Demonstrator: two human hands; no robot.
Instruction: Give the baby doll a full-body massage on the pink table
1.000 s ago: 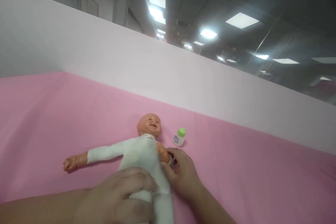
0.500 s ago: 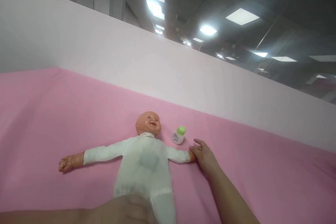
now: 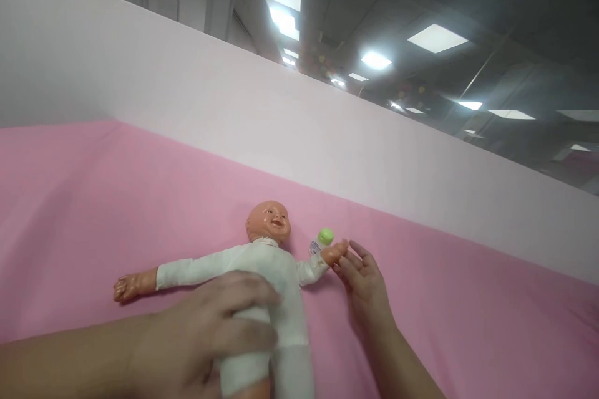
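A baby doll (image 3: 285, 299) in a white cloth body lies on its back, its plastic head (image 3: 269, 222) toward the far wall. My left hand (image 3: 206, 330), slightly blurred, is wrapped round one of the doll's legs (image 3: 246, 369), which is bent up with the foot toward me. Between the fingertips of my right hand (image 3: 367, 280) is the doll's small plastic hand (image 3: 333, 254), lifted off the surface. Just behind that raised arm stands a small bottle with a green cap (image 3: 326, 236), its lower part hidden.
A pink sheet (image 3: 449, 305) covers the surface under the doll. Behind it runs a pale, low wall (image 3: 290, 124). The doll's other arm (image 3: 187, 273) stretches out to the left.
My left hand has come up and forward with the doll's leg, which now covers part of the belly. My right hand has raised the doll's hand in front of the bottle.
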